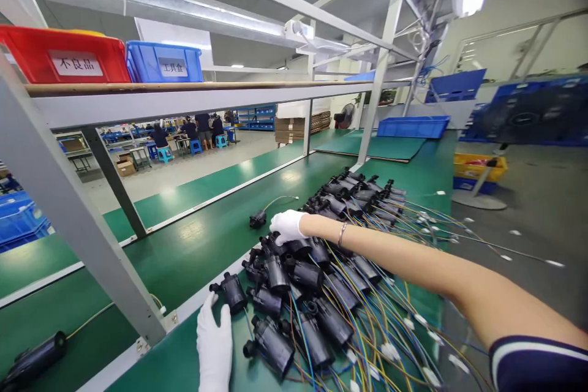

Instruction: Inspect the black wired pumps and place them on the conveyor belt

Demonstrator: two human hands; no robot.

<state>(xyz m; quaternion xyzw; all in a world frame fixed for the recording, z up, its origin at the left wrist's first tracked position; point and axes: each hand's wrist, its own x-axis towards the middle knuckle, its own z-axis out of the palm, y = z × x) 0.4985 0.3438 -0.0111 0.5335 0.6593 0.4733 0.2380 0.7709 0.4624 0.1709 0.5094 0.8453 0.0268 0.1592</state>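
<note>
Many black cylindrical pump-like motors (275, 272) with thin coloured wires lie heaped on the green bench. My left hand (215, 337), in a white glove, has thumb and fingers apart. Its fingertips are beside the nozzle of a black motor (233, 293) at the heap's near left edge. My right hand (288, 226), also white-gloved, reaches across to the far left side of the heap with its fingers curled down. What those fingers hold, if anything, is hidden. Just beyond them, a single small black motor (258, 218) with a wire sits on the green belt.
A grey upright post (92, 196) stands left, with another black motor (37, 355) on the belt beyond it. The overhead shelf bears a red bin (37, 55) and a blue bin (151, 61). Wires with white connectors (432, 376) trail rightward; a blue tray (413, 127) stands farther back.
</note>
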